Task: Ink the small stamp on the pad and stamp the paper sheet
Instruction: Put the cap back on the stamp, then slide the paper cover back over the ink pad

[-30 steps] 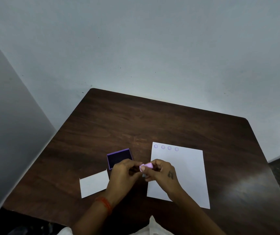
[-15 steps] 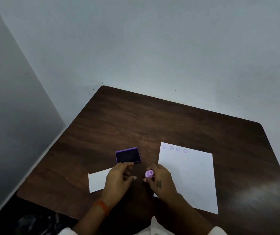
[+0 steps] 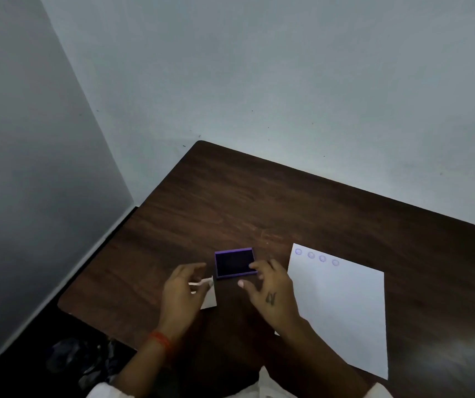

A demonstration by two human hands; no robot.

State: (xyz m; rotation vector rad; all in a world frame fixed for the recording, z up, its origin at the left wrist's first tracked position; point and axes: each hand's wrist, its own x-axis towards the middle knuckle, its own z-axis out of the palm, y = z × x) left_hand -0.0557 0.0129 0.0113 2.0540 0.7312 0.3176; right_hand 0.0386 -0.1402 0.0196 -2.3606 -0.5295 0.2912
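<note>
The purple ink pad (image 3: 234, 263) lies open on the dark wooden table (image 3: 259, 202), its dark inked face up. My right hand (image 3: 270, 291) hovers at the pad's near right corner with its fingertips curled down onto the rim. They hide the small stamp, so none of it shows. The white paper sheet (image 3: 342, 311) lies to the right of that hand, with a row of several round purple prints along its far edge (image 3: 316, 257). My left hand (image 3: 183, 294) is left of the pad, fingers apart, holding nothing.
A small white card (image 3: 209, 300) lies mostly under my left hand, near the table's front edge. Walls close in on the left and behind the table. Dark clutter sits on the floor (image 3: 81, 366) at the lower left.
My hands parted. The right one carried the pink-purple stamp forward to the pad, and the left one dropped onto the white card. The view swung left.
</note>
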